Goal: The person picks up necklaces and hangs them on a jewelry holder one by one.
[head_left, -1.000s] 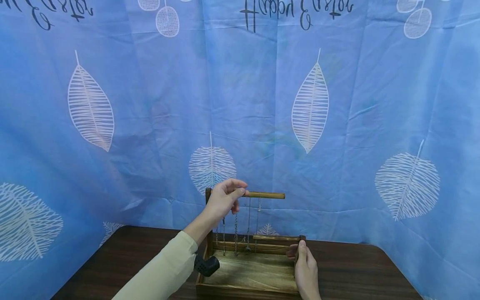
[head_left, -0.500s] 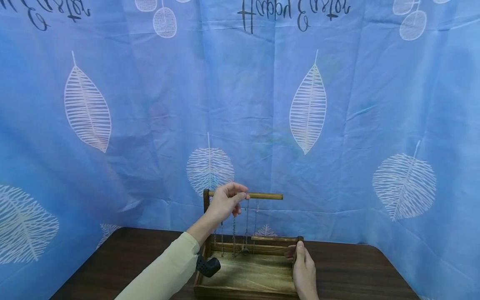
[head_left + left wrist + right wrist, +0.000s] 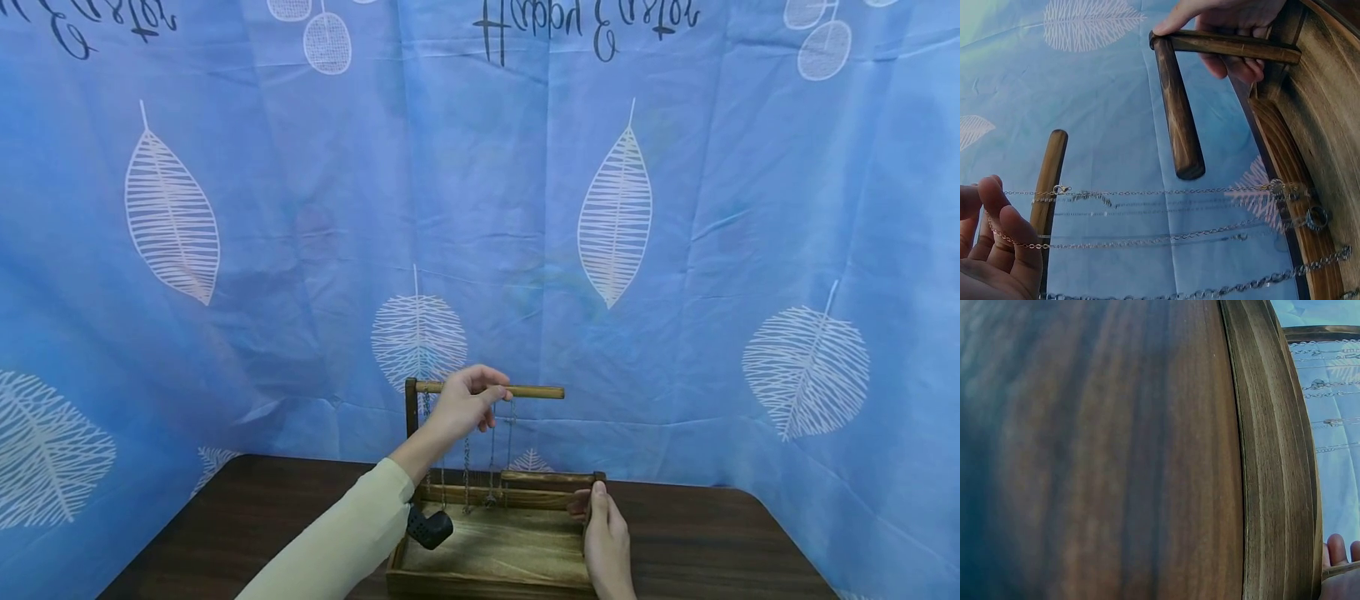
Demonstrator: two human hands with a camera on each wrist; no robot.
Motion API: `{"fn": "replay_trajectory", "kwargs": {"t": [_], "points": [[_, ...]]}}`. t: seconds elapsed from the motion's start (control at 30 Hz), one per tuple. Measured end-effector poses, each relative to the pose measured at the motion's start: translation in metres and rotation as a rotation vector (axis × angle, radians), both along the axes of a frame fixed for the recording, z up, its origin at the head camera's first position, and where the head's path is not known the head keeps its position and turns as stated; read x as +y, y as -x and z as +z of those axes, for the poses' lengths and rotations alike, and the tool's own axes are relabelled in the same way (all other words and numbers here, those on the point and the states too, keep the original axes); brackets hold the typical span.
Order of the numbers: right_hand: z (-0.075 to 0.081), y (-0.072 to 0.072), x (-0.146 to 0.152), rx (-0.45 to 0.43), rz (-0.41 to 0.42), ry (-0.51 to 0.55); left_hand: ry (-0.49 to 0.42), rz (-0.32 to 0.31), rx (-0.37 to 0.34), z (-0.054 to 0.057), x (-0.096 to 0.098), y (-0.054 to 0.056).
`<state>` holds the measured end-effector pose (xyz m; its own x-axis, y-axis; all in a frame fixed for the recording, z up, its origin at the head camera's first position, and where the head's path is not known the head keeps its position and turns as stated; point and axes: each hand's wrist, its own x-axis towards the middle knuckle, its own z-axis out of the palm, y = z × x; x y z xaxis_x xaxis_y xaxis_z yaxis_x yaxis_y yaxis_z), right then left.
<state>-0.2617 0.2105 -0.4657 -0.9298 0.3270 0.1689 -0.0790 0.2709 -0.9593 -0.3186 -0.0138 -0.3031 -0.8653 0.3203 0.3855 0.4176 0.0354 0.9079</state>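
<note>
A wooden jewelry stand has a tray base, a tall bar and a shorter bar. Several thin necklaces hang from the tall bar into the tray. At that bar my left hand pinches one necklace chain between thumb and fingers; the left wrist view shows the chain running out from the fingertips across the bar. My right hand grips the short upright post at the stand's right side, thumb near its top and fingers behind.
The stand sits on a dark wooden table. Behind it hangs a blue cloth printed with white leaves. A black wrist camera on the left wrist overlaps the tray's left side.
My left hand has shifted slightly right along the tall bar, uncovering more of its left end. The right hand keeps its grip on the post. The whole view has shifted slightly.
</note>
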Motion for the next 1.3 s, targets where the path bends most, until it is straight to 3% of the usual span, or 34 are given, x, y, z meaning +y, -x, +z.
{"fn": "replay_trajectory", "kwargs": {"t": [0.63, 0.87, 1.3], "points": [[0.0, 0.001, 0.001, -0.011, -0.006, 0.0, 0.015, -0.068, -0.018, -0.001, 0.031, -0.004], [-0.001, 0.0, 0.001, 0.002, -0.009, -0.003, 0.036, -0.065, 0.012, 0.0, 0.044, -0.002], [0.001, 0.001, -0.001, -0.002, -0.032, -0.019, 0.051, -0.079, 0.0, 0.002, 0.065, -0.003]]}}
